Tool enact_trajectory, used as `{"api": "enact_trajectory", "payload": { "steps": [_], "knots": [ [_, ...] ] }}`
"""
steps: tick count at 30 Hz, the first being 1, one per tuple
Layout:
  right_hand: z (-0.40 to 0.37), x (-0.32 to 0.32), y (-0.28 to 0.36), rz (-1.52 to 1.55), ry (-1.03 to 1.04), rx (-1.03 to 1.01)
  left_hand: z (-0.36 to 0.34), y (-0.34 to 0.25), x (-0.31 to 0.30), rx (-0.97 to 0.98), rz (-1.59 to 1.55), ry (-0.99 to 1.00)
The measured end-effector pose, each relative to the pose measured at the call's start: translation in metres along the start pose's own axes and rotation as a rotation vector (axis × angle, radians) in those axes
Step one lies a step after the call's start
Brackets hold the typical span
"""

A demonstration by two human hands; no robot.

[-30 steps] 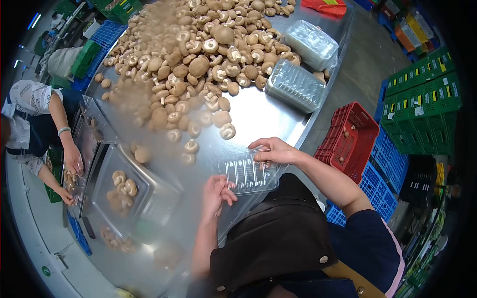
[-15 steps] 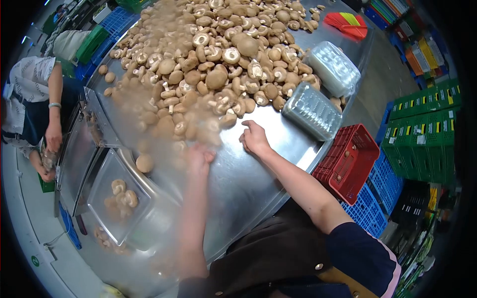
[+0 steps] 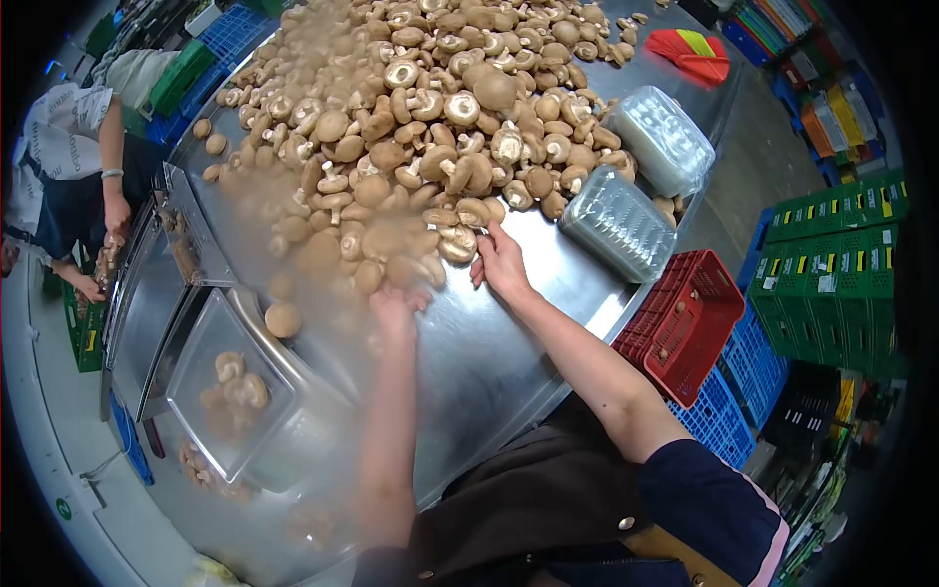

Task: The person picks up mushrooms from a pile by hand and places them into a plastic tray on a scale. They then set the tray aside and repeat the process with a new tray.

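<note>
A large heap of brown shiitake mushrooms [image 3: 430,117] covers the far part of a steel table [image 3: 469,362]. At the heap's near edge my right hand [image 3: 501,266] has its index finger stretched toward the caps, the other fingers bent, with nothing gripped. A gill-up mushroom [image 3: 458,245] lies right at its fingertips. My left hand [image 3: 397,307] is to the left, close to the nearest mushrooms; a hazy patch over the picture blurs its fingers. Farther left, a clear plastic tray [image 3: 279,430] with several mushrooms [image 3: 236,391] in it rests on a scale.
Two stacks of clear trays [image 3: 619,223] [image 3: 662,140] stand right of the heap. Beyond lies a red and yellow bag [image 3: 688,57]. A red crate [image 3: 682,328] sits on blue crates at the right, near stacked green crates [image 3: 831,274]. A co-worker [image 3: 73,166] handles mushrooms at the left.
My right hand's index finger has swung upward to the heap's edge, and a gill-up mushroom now shows beside it. My left hand has shifted slightly at the nearest mushrooms. The co-worker's hands have moved.
</note>
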State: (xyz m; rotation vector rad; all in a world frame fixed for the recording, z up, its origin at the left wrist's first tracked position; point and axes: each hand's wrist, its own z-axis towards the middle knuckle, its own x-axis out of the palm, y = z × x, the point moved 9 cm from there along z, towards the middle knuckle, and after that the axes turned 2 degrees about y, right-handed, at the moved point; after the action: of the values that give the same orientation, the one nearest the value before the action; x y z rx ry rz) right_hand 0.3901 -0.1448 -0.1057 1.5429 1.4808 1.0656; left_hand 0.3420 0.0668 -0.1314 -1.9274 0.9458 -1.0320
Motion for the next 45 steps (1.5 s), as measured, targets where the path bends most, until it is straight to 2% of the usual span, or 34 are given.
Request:
{"api": "enact_trajectory", "payload": {
  "steps": [8,15,18,21,24,27,28,30,31,33,36,38,41,44,45],
  "knots": [
    [-0.068,-0.014,-0.026,0.056,0.066,0.085,-0.081,0.014,-0.018,-0.084,0.037,0.035],
    [-0.136,-0.049,-0.046,-0.088,0.037,0.127,-0.147,0.037,-0.025,-0.263,0.137,0.088],
    [-0.15,-0.059,-0.043,-0.268,0.07,0.136,-0.156,0.035,-0.032,-0.319,0.422,0.124],
    [-0.156,-0.066,-0.041,-0.428,0.087,0.074,-0.163,0.039,-0.052,-0.274,0.489,0.09],
    [-0.159,-0.072,-0.027,-0.658,0.121,-0.082,-0.179,0.001,-0.046,-0.223,0.794,0.083],
    [-0.162,-0.086,0.003,-0.9,-0.042,-0.194,-0.183,-0.04,-0.04,0.34,1.28,0.019],
    [-0.165,-0.087,0.021,-0.986,-0.108,-0.16,-0.187,-0.05,-0.03,0.409,1.267,0.019],
    [-0.162,-0.075,0.046,-1.083,-0.18,-0.49,-0.192,-0.069,0.0,0.547,1.236,0.018],
    [-0.162,-0.072,0.057,-1.127,-0.217,-0.659,-0.192,-0.067,0.017,0.584,1.275,0.097],
    [-0.14,-0.074,0.038,-1.175,-0.159,-0.693,-0.19,-0.061,0.049,0.658,1.348,0.259],
    [-0.125,-0.081,0.041,-1.08,-0.121,-0.658,-0.176,-0.037,0.065,0.584,1.554,0.33],
    [-0.135,-0.081,0.057,-0.951,-0.15,-0.659,-0.171,-0.027,0.061,0.6,1.503,0.325],
    [-0.177,-0.039,0.066,-0.871,0.068,-0.709,-0.17,-0.02,0.06,0.599,1.455,0.325],
    [-0.196,0.009,0.039,-0.963,0.238,-0.809,-0.167,-0.017,0.057,0.609,1.472,0.329],
    [-0.197,0.012,0.029,-0.989,0.235,-0.785,-0.166,-0.016,0.055,0.613,1.487,0.333]
  ]
}}
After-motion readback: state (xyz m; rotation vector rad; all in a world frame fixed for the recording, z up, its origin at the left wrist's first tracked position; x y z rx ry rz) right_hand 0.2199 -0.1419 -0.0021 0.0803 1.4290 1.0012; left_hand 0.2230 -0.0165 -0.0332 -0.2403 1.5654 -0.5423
